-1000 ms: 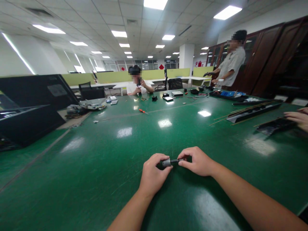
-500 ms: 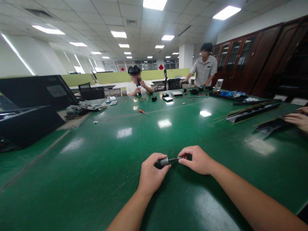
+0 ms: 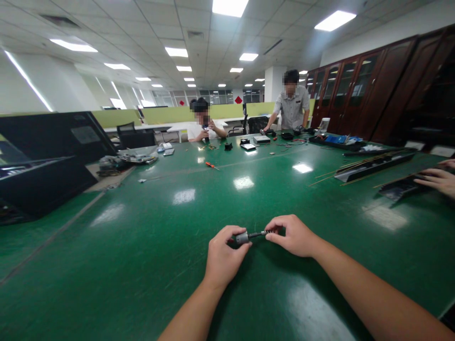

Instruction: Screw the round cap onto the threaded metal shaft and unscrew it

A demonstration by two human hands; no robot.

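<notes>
My left hand [image 3: 225,251] pinches a small grey metal cylinder [image 3: 242,237] between thumb and fingers, just above the table. A thin dark shaft [image 3: 254,234] sticks out of the cylinder toward the right. At its far end, the thumb and fingertips of my right hand [image 3: 289,235] close on a small spring-like coiled piece [image 3: 269,232]. Part of this piece is hidden by my fingers, and I cannot tell whether it is fixed to the shaft. Both hands are low over the green table [image 3: 142,265].
An orange screwdriver [image 3: 212,165] lies ahead. Black casings [image 3: 53,137] stand at left. Thin rods and a dark metal channel [image 3: 373,166] lie at right, near another person's hand [image 3: 437,180]. Two people [image 3: 291,104] work at the far side among small parts.
My right hand has shifted very slightly right, showing a little more of the coiled piece. My left hand keeps its grip. The standing person across the table has moved left and leans lower.
</notes>
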